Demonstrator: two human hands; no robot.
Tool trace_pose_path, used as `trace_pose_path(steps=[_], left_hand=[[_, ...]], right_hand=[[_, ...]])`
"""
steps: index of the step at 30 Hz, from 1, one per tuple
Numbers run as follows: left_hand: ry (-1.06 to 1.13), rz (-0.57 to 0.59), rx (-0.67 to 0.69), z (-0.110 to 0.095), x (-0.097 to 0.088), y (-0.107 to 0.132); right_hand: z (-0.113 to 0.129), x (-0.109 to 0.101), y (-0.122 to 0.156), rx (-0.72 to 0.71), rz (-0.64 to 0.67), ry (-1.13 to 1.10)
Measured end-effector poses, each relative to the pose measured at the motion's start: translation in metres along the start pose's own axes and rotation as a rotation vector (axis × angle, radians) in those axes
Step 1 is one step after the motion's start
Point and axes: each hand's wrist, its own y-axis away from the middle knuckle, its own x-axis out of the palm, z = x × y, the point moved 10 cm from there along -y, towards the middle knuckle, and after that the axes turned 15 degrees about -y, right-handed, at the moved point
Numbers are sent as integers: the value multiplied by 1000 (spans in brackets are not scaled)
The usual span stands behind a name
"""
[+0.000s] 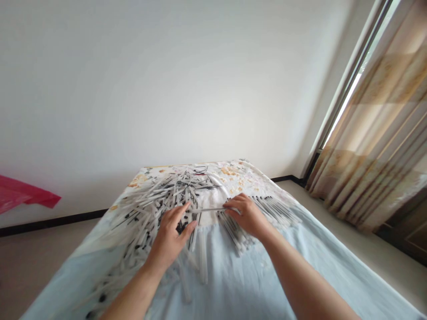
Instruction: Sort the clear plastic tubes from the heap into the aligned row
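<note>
A thin whitish stick (208, 209) lies crosswise between my two hands. My right hand (246, 213) pinches its right end between thumb and fingers. My left hand (171, 231) is at the other end, thumb and fingers apart; the stick's left tip is by the index finger, and I cannot tell whether they touch. Under and beyond my left hand spreads a loose pile of similar sticks (143, 222), pale with black ends, lying in all directions. Below my right hand is a bundle of sticks (233, 235) laid roughly parallel, partly hidden by the hand.
Another row of aligned sticks (275, 211) lies right of my right hand. All rest on a table with a floral and pale blue cloth (267, 280). A white wall (200, 89) stands behind, a curtain (376, 133) at right, a red plastic sheet (26, 193) at left.
</note>
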Motion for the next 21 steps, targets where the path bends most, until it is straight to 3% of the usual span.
trace_pose_path(steps=[2,5,8,11,14,17,21], left_hand=[[-82,-44,-8,9,-1,0],[-203,13,-35,24,9,0],[-300,76,-57,32,17,3],[-393,123,-73,33,20,7],[-474,172,-83,33,24,11],[-502,220,-62,29,31,14],[-478,264,3,18,41,16]], right_hand=[[-27,-35,10,97,-146,120],[-76,-69,31,305,-194,310],[-112,-76,49,450,-135,406],[-130,-69,60,527,-77,423],[-124,-65,57,512,-119,396],[-101,-58,41,420,-186,336],[-63,-22,16,280,-123,212]])
